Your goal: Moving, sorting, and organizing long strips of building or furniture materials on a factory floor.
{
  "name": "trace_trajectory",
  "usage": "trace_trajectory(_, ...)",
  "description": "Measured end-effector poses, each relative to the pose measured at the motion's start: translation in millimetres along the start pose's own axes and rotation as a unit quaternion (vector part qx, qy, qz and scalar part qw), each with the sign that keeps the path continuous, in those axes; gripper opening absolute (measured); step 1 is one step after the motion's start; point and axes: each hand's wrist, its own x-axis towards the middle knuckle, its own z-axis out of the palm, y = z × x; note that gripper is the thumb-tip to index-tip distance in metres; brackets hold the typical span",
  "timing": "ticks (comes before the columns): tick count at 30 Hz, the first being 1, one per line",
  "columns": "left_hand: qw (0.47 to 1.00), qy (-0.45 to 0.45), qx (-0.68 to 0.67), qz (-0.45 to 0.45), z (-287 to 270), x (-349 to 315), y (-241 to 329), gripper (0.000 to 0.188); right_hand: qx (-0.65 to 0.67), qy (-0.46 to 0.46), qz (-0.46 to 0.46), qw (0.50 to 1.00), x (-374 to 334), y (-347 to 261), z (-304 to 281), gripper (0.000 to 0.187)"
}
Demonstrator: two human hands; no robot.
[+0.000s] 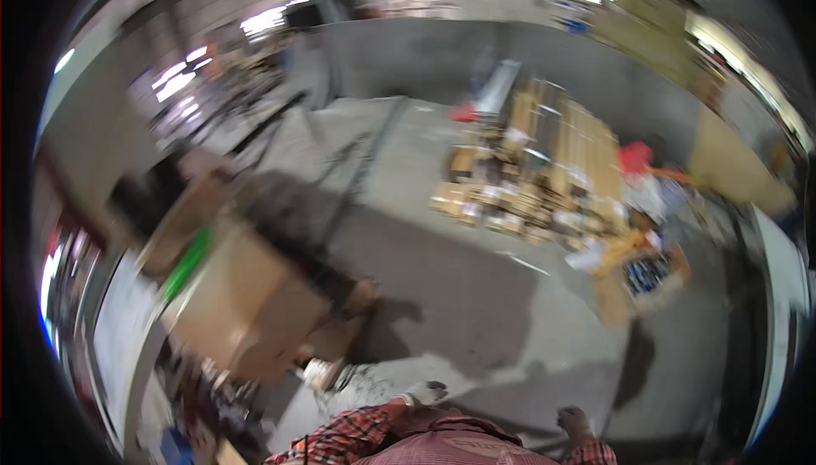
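Observation:
My left hand (424, 394), in a pale glove, hangs at waist height in front of my body, below a checked red sleeve. Off to the right, my right hand (575, 421) in a greyish glove hangs low beside me. Neither seems to touch anything, and motion blur smears the fingers of both. Nearest to the left hand is a small whitish bundle (324, 374) by the foot of a big brown cardboard box (242, 303). A bright green strip (187, 263) lies along that box's far-left edge.
Long cardboard packages (595, 159) lie stacked on the grey floor (442, 269) ahead. An opened carton (614, 297) with dark contents stands at the right, beside plastic bags (646, 197). A low grey wall (408, 57) runs behind. Clutter fills the left side.

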Motion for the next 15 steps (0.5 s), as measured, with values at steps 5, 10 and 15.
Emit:
trace_trajectory(5,0.872,-0.122,-0.359,-0.309,-67.8,101.4,-9.6,0.042,-0.157,0.008,0.013,0.988,-46.0,-53.6,-1.7,0.043)
trace_trajectory(10,0.935,-0.217,-0.153,-0.234,-46.5,183.6,-93.1,0.033,-0.162,0.061,0.086,0.981,-40.9,-32.5,-45.4,0.047)
trace_trajectory(15,0.938,-0.266,0.175,0.133,-87.4,296.1,-127.0,0.023,0.312,0.234,0.270,0.880,-56.0,24.8,-68.7,0.027)
